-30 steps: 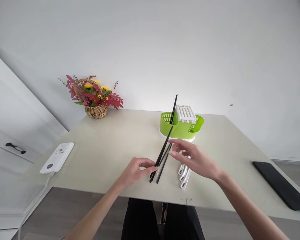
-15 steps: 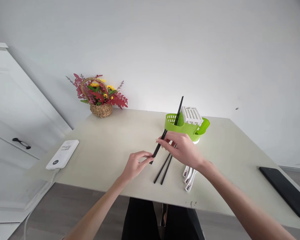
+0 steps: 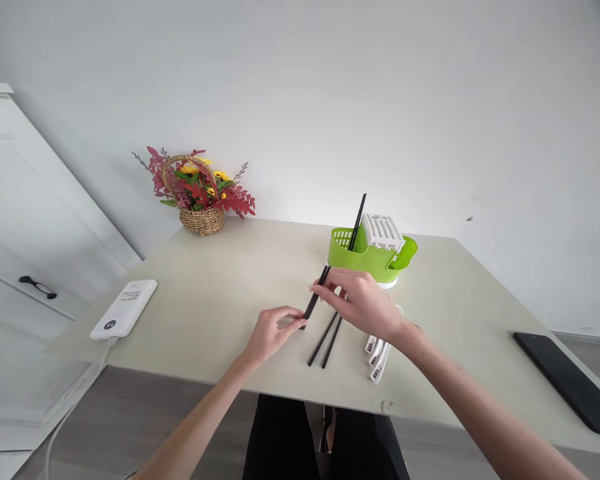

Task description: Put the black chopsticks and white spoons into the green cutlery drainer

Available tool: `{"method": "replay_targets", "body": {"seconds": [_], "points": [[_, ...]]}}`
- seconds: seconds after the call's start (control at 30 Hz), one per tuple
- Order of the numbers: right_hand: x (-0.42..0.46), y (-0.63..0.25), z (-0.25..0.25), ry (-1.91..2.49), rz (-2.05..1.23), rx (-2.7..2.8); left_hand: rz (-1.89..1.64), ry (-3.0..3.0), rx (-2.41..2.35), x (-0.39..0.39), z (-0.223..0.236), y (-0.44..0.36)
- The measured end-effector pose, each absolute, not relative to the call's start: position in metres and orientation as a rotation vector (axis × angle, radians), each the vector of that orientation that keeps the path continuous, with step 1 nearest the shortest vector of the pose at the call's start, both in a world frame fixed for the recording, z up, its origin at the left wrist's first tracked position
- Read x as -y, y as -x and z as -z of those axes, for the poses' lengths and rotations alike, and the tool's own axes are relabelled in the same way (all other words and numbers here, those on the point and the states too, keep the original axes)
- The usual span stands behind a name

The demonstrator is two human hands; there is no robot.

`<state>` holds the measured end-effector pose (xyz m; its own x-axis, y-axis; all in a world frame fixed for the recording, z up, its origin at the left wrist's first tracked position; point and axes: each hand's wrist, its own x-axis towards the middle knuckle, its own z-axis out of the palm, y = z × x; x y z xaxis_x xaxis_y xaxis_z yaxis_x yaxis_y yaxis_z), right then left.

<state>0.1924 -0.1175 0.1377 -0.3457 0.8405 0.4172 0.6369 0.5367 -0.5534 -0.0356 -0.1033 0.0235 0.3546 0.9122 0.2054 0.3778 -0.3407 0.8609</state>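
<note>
Two black chopsticks (image 3: 316,295) slant, fingers of the left hand (image 3: 269,333) pinching their near end, the right hand (image 3: 363,303) their far end.

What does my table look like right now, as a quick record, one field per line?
Left hand: pinches near end of held chopsticks, black
Right hand: grips them near far end
Table: two loose chopsticks; white handles, partly hidden by right hand
Green holder: upright chopsticks leaning in left compartment; white slotted top
Back left: flower basket
Left side: white device with cable
Right side: black phone
</note>
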Motion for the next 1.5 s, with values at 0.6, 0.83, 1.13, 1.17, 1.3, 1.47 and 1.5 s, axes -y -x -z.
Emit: {"method": "replay_targets", "body": {"seconds": [0.6,0.83,1.13,1.17,1.3,1.47,1.5], "points": [[0.123,-0.191,-0.187,1.095,-0.380,1.978,-0.966,-2.053,-1.123,0.098,-0.013,0.040],[0.104,-0.243,-0.247,1.179,-0.194,1.664,-0.948,-2.349,-1.292,0.054,0.007,0.051],[0.034,-0.284,-0.270,1.347,0.052,1.459,-0.828,-2.482,-1.785,-0.002,0.032,0.043],[0.026,-0.285,-0.266,1.383,0.059,1.470,-0.805,-2.513,-1.811,-0.004,0.034,0.041],[-0.003,-0.284,-0.244,1.525,0.056,1.554,-0.754,-2.594,-1.873,-0.004,0.040,0.039],[-0.033,-0.282,-0.220,1.626,-0.059,1.642,-0.800,-2.637,-1.878,-0.001,0.042,0.041],[-0.038,-0.282,-0.216,1.644,-0.087,1.649,-0.805,-2.640,-1.875,-0.001,0.042,0.041]]}}
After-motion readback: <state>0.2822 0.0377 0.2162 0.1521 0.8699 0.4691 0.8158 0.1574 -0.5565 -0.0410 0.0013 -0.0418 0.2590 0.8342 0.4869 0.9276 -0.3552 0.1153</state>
